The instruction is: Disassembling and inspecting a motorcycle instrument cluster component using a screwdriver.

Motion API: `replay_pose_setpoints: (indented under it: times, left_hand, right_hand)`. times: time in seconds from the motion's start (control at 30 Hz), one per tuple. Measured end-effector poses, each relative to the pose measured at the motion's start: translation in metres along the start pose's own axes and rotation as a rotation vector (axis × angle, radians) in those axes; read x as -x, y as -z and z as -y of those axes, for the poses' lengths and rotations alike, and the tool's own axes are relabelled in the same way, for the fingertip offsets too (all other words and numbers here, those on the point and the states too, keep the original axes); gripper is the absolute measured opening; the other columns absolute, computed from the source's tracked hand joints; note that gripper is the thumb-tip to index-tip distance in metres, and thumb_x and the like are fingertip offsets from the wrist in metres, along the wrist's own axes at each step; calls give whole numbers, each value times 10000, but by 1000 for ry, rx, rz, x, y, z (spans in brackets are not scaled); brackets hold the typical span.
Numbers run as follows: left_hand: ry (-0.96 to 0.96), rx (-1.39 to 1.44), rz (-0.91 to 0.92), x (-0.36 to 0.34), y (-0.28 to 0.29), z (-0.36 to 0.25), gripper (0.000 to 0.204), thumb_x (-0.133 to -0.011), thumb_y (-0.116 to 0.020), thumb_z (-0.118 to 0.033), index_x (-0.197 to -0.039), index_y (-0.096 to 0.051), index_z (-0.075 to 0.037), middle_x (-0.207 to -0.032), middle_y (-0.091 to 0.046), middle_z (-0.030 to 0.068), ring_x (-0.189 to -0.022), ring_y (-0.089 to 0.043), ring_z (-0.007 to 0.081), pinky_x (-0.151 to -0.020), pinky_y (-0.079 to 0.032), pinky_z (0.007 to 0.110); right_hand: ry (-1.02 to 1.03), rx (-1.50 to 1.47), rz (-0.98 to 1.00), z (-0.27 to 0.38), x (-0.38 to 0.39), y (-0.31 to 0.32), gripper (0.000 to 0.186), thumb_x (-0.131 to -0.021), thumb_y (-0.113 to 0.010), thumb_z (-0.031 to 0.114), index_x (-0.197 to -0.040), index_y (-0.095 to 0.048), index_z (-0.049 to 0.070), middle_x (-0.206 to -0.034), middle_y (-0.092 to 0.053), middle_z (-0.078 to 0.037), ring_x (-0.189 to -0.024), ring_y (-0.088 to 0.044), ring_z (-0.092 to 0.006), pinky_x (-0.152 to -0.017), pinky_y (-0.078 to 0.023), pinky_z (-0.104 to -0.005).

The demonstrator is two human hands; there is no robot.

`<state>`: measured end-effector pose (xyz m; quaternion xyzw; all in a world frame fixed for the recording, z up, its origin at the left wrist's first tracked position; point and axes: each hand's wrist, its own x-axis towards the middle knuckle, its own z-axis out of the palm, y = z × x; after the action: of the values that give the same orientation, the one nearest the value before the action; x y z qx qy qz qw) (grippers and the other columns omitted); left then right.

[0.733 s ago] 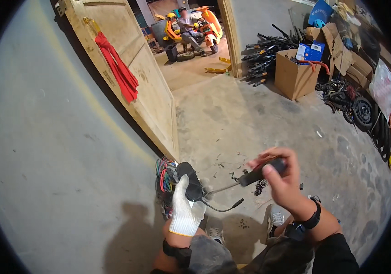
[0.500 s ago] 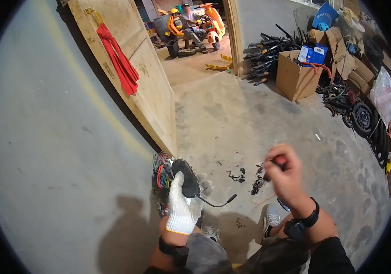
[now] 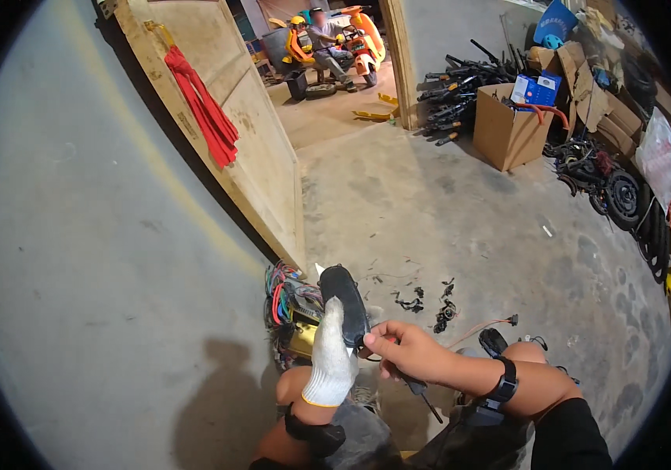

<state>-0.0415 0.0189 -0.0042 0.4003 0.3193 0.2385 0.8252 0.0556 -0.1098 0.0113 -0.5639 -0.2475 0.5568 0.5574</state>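
My left hand [image 3: 330,356], in a white knit glove, is closed around a black oblong case [image 3: 345,301], thumb along its top. At the case's near end, the bare fingers of my right hand [image 3: 406,348] pinch around where its cable comes out. A screwdriver [image 3: 414,384] with a red and black handle is tucked in the right palm, its thin shaft pointing down toward my legs. Most of the cable is hidden by my right hand. Beside the left hand, against the wall, lies a bundle of coloured wires [image 3: 279,294] with a yellow piece [image 3: 302,338] below.
Small black parts [image 3: 445,313] and wire scraps lie on the concrete floor [image 3: 500,235] ahead. A wooden door [image 3: 261,157] with red straps [image 3: 202,106] stands at the left. Back right are a cardboard box [image 3: 508,129], piled black parts and wheels. Beyond the doorway a person sits by an orange scooter [image 3: 367,47].
My right hand has come left and down from over the floor to the case's near end, keeping the screwdriver. The left hand has shifted slightly right with the case.
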Motion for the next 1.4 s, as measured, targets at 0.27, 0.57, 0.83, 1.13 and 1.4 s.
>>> replay_pose_setpoints:
  times: [0.27, 0.57, 0.83, 1.13, 1.4]
  left_hand:
    - [2, -67, 174, 11, -5, 1, 563, -1025, -450, -564, -1080, -618, -29, -924, -655, 58, -796, -654, 165, -691, -538, 304]
    - [-57, -177, 329, 12, -9, -5, 414, -1054, -484, -381, -1244, -569, -22, -1052, -674, 115, -911, -678, 215, -745, -571, 361]
    - [140, -340, 246, 11, -5, -21, 221, -995, -608, -240, -1159, -602, -92, -876, -628, 3, -702, -573, 78, -561, -425, 225]
    - [-48, -340, 298, -3, -10, 8, 254, -988, -612, -242, -1171, -665, -74, -845, -644, -21, -673, -563, 61, -587, -462, 242]
    - [-123, -417, 372, -5, 5, -17, 290, -1019, -583, -270, -1190, -644, -45, -843, -639, 1, -670, -557, 49, -555, -427, 213]
  right_hand:
    - [35, 62, -108, -7, -2, 0, 550, -963, -663, 491, -1047, -579, -47, -829, -641, -77, -576, -623, -116, -507, -500, -265]
    - [-1, 35, -156, 11, 8, 16, 341, -940, -738, 344, -918, -622, 25, -690, -640, -28, -594, -599, -91, -537, -475, -256]
    - [144, 3, -282, 19, 6, 45, 267, -928, -746, 295, -876, -649, 52, -683, -604, 19, -584, -576, -69, -541, -455, -239]
    - [240, -81, -279, 23, -3, 55, 244, -960, -686, 271, -791, -601, 116, -659, -569, 38, -553, -547, -66, -520, -445, -239]
    - [333, -360, -233, 4, -9, 59, 341, -969, -614, 412, -916, -607, 75, -679, -599, -28, -528, -547, -139, -507, -448, -275]
